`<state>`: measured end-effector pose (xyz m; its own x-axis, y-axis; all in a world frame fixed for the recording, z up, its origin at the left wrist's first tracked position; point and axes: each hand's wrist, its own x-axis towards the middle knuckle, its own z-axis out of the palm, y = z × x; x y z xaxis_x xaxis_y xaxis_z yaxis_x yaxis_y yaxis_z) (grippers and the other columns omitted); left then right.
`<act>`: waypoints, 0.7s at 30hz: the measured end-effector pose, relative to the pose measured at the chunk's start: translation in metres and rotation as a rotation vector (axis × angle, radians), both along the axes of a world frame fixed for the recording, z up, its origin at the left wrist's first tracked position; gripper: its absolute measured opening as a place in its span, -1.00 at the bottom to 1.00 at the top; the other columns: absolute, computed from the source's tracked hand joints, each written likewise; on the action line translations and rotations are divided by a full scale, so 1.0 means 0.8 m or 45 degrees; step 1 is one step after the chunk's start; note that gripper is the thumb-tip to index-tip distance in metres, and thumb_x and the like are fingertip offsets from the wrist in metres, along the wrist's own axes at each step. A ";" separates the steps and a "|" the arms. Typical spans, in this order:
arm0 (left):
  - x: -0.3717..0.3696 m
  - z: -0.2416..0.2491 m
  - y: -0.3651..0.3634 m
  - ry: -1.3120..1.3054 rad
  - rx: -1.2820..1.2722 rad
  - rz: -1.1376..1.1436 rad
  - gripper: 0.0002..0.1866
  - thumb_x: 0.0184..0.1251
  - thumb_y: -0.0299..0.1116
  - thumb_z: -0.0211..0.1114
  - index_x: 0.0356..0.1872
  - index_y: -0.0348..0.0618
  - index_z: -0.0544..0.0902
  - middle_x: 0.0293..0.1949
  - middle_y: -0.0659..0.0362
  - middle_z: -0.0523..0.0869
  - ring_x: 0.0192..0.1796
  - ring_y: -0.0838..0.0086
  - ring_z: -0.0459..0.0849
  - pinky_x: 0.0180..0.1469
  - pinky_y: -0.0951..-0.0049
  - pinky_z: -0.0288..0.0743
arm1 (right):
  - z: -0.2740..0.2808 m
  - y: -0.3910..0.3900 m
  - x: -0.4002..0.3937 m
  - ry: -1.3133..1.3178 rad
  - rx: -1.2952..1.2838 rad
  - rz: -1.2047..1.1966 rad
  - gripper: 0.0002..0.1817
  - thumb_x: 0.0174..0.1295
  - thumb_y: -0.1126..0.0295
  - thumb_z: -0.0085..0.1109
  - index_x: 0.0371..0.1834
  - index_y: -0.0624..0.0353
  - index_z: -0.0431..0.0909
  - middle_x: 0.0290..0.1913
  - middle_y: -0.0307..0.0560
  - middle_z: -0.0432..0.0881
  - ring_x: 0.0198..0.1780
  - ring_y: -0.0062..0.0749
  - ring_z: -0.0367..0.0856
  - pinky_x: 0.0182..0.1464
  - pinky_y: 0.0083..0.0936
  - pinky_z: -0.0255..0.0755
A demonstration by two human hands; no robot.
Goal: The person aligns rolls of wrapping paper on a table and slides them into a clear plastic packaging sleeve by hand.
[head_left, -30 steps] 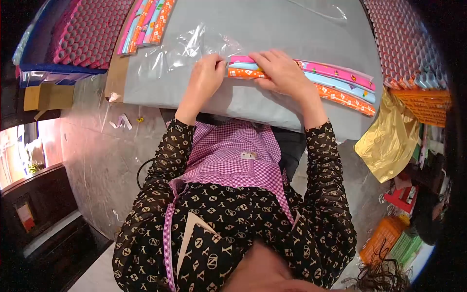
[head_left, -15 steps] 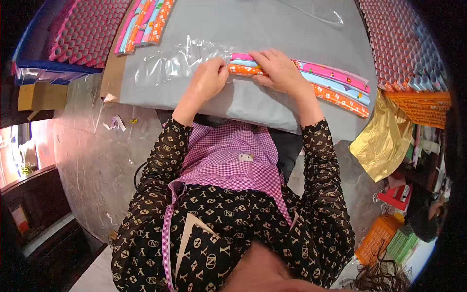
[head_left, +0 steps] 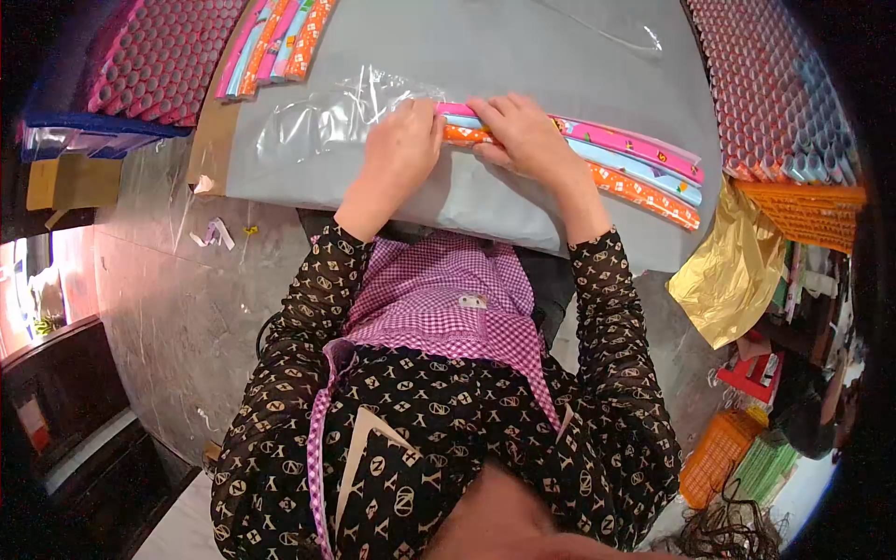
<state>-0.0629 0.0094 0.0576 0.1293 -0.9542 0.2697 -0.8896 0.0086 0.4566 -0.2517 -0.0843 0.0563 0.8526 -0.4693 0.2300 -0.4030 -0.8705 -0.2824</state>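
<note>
I see the left hand (head_left: 401, 145) shifted onto the rolls' (head_left: 630, 166) end, grip unclear; right hand (head_left: 530, 135) clasps them; both apparently steadying.

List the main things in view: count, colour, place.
Near rolls: at least three, pink, blue, orange, at hands
Far rolls: several, same colours, table's far left
Table: one, grey, upper centre
Film: one, clear, table's left
Left tubes: many, pink, in blue crate
Right tubes: many, mixed, above orange crate
Sheet: one, gold, by table's right
Basket: one, orange, lower right
Apron: one, purple check, picture centre
Left hand: one, at near rolls' left end
Right hand: one, on near rolls
</note>
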 end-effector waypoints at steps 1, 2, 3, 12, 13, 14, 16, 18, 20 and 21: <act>-0.002 0.000 0.000 0.028 -0.014 -0.010 -0.81 0.39 -0.33 0.20 -0.24 -0.29 0.55 -0.31 -0.15 0.67 -0.27 -0.09 0.69 -0.26 0.07 0.59 | 0.000 0.001 0.001 0.000 -0.007 0.003 -0.44 0.17 0.24 0.24 0.25 0.16 0.43 -0.02 0.00 0.58 0.04 -0.04 0.52 0.13 -0.19 0.44; -0.003 0.000 0.002 0.027 -0.014 -0.011 -0.81 0.39 -0.33 0.20 -0.24 -0.29 0.55 -0.31 -0.15 0.67 -0.27 -0.09 0.69 -0.26 0.07 0.59 | -0.001 0.001 0.001 0.000 -0.014 0.007 -0.44 0.17 0.24 0.24 0.25 0.16 0.43 -0.03 0.00 0.58 0.05 -0.05 0.52 0.13 -0.19 0.44; -0.005 0.000 0.003 0.066 -0.057 -0.031 -0.83 0.39 -0.35 0.20 -0.23 -0.29 0.54 -0.30 -0.14 0.66 -0.26 -0.09 0.69 -0.25 0.06 0.59 | -0.002 0.000 0.002 -0.001 -0.014 0.005 -0.44 0.17 0.24 0.24 0.25 0.16 0.43 -0.03 0.00 0.58 0.05 -0.05 0.52 0.13 -0.19 0.44; 0.013 0.009 0.021 0.144 -0.109 -0.255 -0.59 0.24 -0.44 0.34 0.13 -0.24 0.54 0.02 -0.06 0.60 0.01 0.03 0.63 0.00 0.17 0.53 | -0.006 0.005 0.004 -0.037 -0.025 0.003 -0.45 0.16 0.24 0.25 0.23 0.18 0.45 -0.04 0.00 0.59 0.04 -0.06 0.53 0.14 -0.20 0.43; 0.021 0.012 0.021 0.034 -0.125 -0.330 -0.45 0.18 -0.44 0.40 0.23 -0.22 0.50 0.20 -0.05 0.54 0.15 0.02 0.58 0.12 0.18 0.50 | -0.007 0.005 0.004 -0.102 -0.059 0.017 -0.48 0.14 0.25 0.27 0.17 0.19 0.46 -0.11 0.00 0.60 -0.01 -0.07 0.55 0.09 -0.19 0.44; 0.024 0.014 0.019 0.029 -0.127 -0.334 -0.45 0.18 -0.44 0.40 0.23 -0.22 0.50 0.20 -0.05 0.54 0.15 0.02 0.58 0.12 0.18 0.50 | -0.009 0.003 0.002 -0.168 -0.097 0.031 -0.50 0.11 0.26 0.28 0.12 0.20 0.47 -0.19 0.01 0.61 -0.05 -0.07 0.57 0.05 -0.18 0.45; 0.034 0.019 0.017 -0.414 -0.081 -0.339 -0.19 0.04 -0.28 0.51 0.37 -0.16 0.37 0.35 -0.03 0.42 0.39 0.02 0.38 0.34 0.01 0.34 | -0.011 0.003 0.001 -0.176 -0.097 0.027 -0.50 0.11 0.26 0.28 0.12 0.20 0.48 -0.18 0.02 0.61 -0.05 -0.06 0.57 0.05 -0.18 0.45; 0.049 0.010 0.009 -0.475 -0.008 -0.362 -0.11 -0.03 -0.23 0.55 0.40 -0.14 0.34 0.41 -0.01 0.35 0.45 0.01 0.30 0.38 -0.07 0.26 | -0.013 0.003 0.000 -0.182 -0.101 0.031 -0.50 0.11 0.26 0.28 0.12 0.21 0.48 -0.18 0.02 0.61 -0.05 -0.06 0.56 0.05 -0.18 0.45; 0.056 0.010 -0.002 -0.533 0.062 -0.388 -0.03 -0.09 -0.18 0.59 0.42 -0.13 0.31 0.47 0.01 0.29 0.51 0.00 0.22 0.42 -0.16 0.18 | -0.013 0.002 0.001 -0.191 -0.112 0.043 -0.50 0.10 0.27 0.27 0.11 0.22 0.49 -0.18 0.03 0.61 -0.05 -0.06 0.56 0.06 -0.18 0.45; 0.059 0.008 -0.005 -0.561 0.071 -0.436 0.00 -0.12 -0.15 0.60 0.42 -0.13 0.30 0.45 0.02 0.31 0.51 0.01 0.22 0.43 -0.17 0.17 | -0.014 0.003 0.001 -0.188 -0.111 0.040 -0.50 0.10 0.27 0.27 0.11 0.22 0.49 -0.18 0.03 0.61 -0.05 -0.06 0.56 0.06 -0.18 0.45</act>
<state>-0.0157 0.0050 0.0639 -0.3041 -0.9363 0.1757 -0.9470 0.3171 0.0507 -0.2511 -0.0823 0.0454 0.8204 -0.4155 0.3928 -0.3347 -0.9060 -0.2593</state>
